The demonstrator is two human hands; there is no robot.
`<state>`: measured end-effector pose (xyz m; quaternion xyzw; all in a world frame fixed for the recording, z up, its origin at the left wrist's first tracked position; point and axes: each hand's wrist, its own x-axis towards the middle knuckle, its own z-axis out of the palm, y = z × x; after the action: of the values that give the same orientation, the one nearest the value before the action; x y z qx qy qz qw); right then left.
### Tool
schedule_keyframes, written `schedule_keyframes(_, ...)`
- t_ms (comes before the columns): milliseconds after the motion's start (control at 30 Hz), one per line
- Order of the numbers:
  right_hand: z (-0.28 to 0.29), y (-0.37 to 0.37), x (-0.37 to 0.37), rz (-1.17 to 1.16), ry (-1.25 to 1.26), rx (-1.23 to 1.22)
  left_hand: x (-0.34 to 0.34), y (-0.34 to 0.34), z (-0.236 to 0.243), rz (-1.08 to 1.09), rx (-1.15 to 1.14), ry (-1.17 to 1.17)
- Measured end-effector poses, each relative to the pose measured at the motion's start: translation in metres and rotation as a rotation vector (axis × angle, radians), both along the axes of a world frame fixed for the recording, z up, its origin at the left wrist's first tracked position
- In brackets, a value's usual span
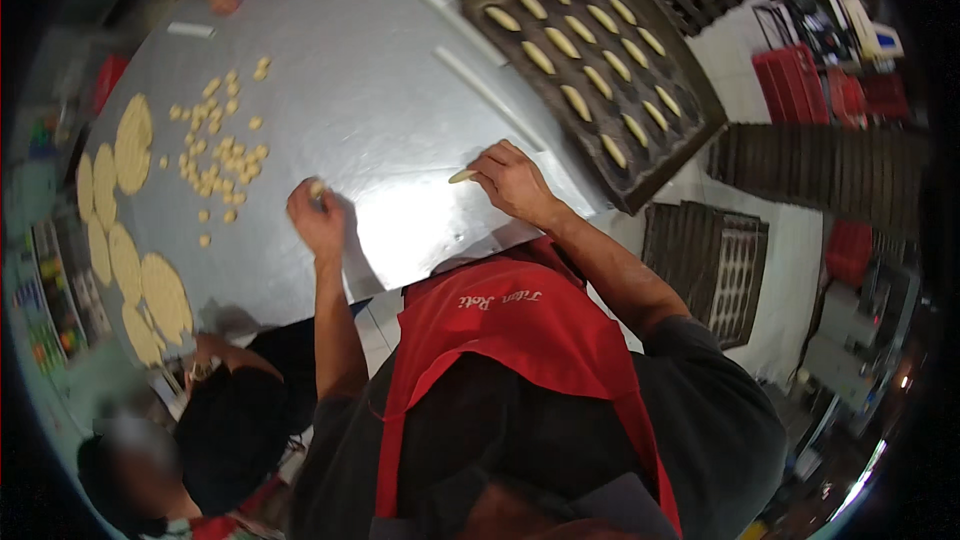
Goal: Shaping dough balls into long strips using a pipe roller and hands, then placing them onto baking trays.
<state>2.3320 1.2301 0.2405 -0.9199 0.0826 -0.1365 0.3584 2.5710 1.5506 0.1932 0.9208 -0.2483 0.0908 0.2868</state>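
While your right hand [515,185] pinches a flat dough piece [461,177] in nearly closed fingertips over the metal table [390,90], your left hand [318,225] curls its fingers on a small dough ball [317,188], near scattered dough balls [227,142]; dark tray [674,164] with shaped dough [597,82] sits right.

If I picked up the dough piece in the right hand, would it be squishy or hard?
Probably squishy: the dough piece is pale and looks unbaked. It's likely light, since the right hand holds it with just the fingers. Being slim, it might roll sideways if pushed on the smooth metal table.
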Motion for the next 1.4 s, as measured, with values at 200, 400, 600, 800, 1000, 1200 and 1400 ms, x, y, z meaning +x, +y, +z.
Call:
schedule_keyframes(200,0.088,-0.142,-0.071,-0.677,-0.124,0.167,-0.042,-0.017,0.043,0.158,-0.092,-0.033)
schedule_keyframes(400,0.032,-0.339,-0.193,-0.831,-0.28,-0.057,-0.071,-0.062,0.043,-0.016,-0.159,-0.04)
schedule_keyframes(600,0.041,-0.262,-0.215,-0.969,0.01,-0.521,-0.118,-0.117,0.031,-0.015,-0.201,0.132)
schedule_keyframes(800,-0.015,-0.121,-0.239,-1.293,0.276,0.261,-0.187,-0.266,0.03,-0.349,-0.499,0.885)
schedule_keyframes(1000,-0.052,-0.02,-0.282,-1.192,-0.217,1.473,-0.237,-0.321,0.033,-0.492,-0.228,0.73)
schedule_keyframes(1200,-0.001,-0.032,-0.316,-1.287,-0.611,1.542,-0.211,-0.314,0.033,-0.749,-0.256,0.67)
schedule_keyframes(1400,0.016,-0.154,-0.371,-1.31,-0.67,1.368,-0.198,-0.372,0.027,-0.721,-0.203,0.494)
